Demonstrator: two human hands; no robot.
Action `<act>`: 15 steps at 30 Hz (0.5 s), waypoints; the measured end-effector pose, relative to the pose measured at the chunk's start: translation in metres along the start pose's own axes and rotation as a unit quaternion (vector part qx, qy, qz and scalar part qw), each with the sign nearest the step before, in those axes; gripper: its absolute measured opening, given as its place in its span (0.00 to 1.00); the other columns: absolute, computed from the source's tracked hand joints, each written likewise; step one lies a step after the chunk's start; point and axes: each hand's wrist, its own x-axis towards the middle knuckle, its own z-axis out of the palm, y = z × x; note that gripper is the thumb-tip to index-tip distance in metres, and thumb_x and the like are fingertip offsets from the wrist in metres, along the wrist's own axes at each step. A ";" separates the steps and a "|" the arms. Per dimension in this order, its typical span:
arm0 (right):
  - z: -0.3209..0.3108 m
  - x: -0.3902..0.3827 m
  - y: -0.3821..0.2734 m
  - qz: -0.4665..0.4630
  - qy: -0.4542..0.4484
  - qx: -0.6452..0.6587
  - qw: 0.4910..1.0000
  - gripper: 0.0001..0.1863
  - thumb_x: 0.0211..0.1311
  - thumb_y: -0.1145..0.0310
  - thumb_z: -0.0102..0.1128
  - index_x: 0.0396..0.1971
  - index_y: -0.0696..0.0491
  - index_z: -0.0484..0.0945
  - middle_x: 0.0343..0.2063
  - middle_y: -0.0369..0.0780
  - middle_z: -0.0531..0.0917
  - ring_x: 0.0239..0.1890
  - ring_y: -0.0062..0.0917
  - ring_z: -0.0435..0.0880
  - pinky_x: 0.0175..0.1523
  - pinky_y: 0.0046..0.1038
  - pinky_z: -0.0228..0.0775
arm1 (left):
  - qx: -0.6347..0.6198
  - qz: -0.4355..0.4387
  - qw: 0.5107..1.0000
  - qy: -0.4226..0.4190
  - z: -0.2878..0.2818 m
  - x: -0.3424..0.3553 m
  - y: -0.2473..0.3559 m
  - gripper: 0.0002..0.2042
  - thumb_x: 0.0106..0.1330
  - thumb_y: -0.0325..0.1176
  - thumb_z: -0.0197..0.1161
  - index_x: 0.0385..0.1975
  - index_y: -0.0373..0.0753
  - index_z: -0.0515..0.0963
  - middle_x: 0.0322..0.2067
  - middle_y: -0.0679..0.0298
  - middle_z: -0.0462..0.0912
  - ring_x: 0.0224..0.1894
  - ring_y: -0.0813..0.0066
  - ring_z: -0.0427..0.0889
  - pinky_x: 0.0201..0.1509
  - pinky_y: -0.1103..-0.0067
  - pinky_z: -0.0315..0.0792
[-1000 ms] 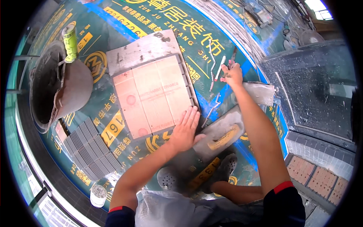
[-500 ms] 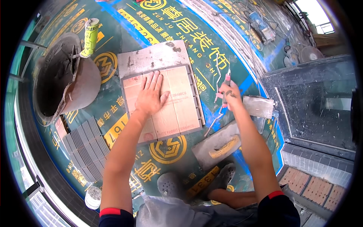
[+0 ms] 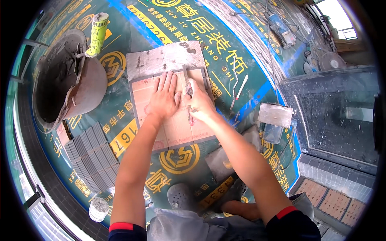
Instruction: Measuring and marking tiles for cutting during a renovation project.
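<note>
A sheet of grey tiles faced with brown paper [image 3: 144, 116] lies on a whitish textured board [image 3: 161, 56]. My left hand [image 3: 163, 102] rests flat on the paper with its fingers stretched forward. Just right of it, my right hand [image 3: 200, 100] is closed round a slim grey tool, seemingly a utility knife [image 3: 186, 76]. The tool's far end points away from me near the sheet's far edge; its tip is too small to make out. My right forearm covers part of the sheet's right side and most of a flat trowel [image 3: 219, 162].
Left stands a mortar bucket [image 3: 90, 80] with a yellow-green-handled tool [image 3: 97, 36] on its rim. Stacked grey tiles [image 3: 90, 156] lie nearer me. To the right are a white marker [image 3: 242, 86], a bent metal rod [image 3: 234, 80], a metal plate [image 3: 275, 114] and a dark glass-fronted panel [image 3: 333, 112].
My right hand has moved left from beside the marker and rod onto the papered sheet, carrying the slim tool. My left hand stays flat on the paper.
</note>
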 end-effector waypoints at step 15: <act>-0.012 0.003 -0.032 0.021 -0.075 -0.058 0.995 0.40 0.65 0.61 0.54 0.76 0.55 0.57 0.50 0.60 0.82 0.52 0.52 0.84 0.58 0.44 0.75 | -0.013 -0.009 1.000 -0.008 -0.001 -0.001 0.000 0.34 0.76 0.48 0.43 0.77 0.36 0.55 0.79 0.54 0.53 0.81 0.57 0.48 0.84 0.63 0.39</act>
